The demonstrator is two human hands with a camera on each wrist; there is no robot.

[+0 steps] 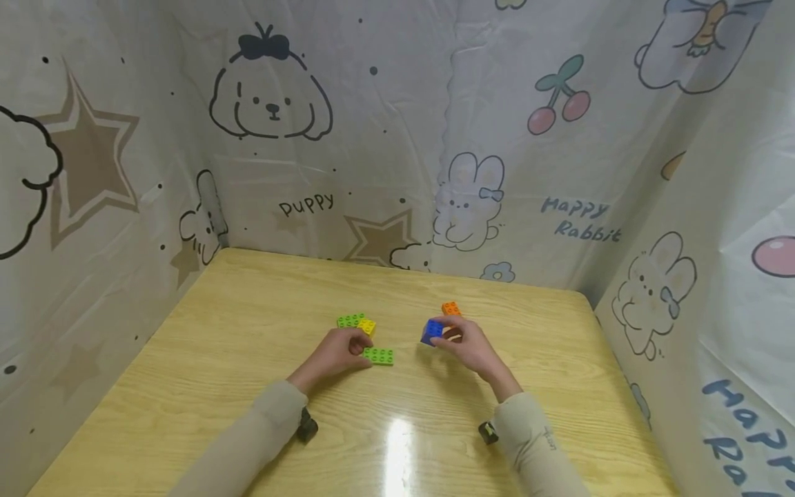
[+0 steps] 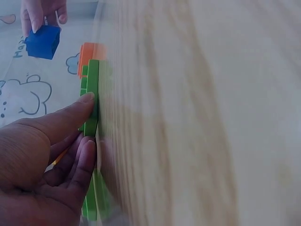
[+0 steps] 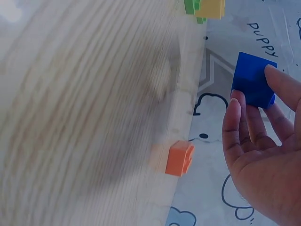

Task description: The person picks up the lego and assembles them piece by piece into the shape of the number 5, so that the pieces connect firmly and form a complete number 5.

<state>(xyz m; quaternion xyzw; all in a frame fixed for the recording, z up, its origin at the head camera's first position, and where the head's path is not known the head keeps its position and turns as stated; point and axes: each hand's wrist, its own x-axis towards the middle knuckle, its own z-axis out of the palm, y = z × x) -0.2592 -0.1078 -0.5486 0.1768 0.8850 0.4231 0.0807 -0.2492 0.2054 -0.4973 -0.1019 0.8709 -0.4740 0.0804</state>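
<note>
My left hand point(image 1: 337, 351) pinches the near end of a flat green building brick point(image 1: 380, 356) that lies on the table. In the left wrist view the thumb and fingers point(image 2: 86, 157) meet at that green brick point(image 2: 93, 84). Just beyond this hand, a yellow brick point(image 1: 367, 327) sits at the end of a second green brick point(image 1: 350, 320). My right hand point(image 1: 470, 347) holds a blue brick point(image 1: 431, 332) between thumb and fingers. The right wrist view has the blue brick point(image 3: 254, 80) raised clear of the tabletop.
An orange brick point(image 1: 450, 308) stands on the wooden table point(image 1: 261, 297) behind my right hand. Printed cloth point(image 1: 385, 166) hangs along the table's back and both sides.
</note>
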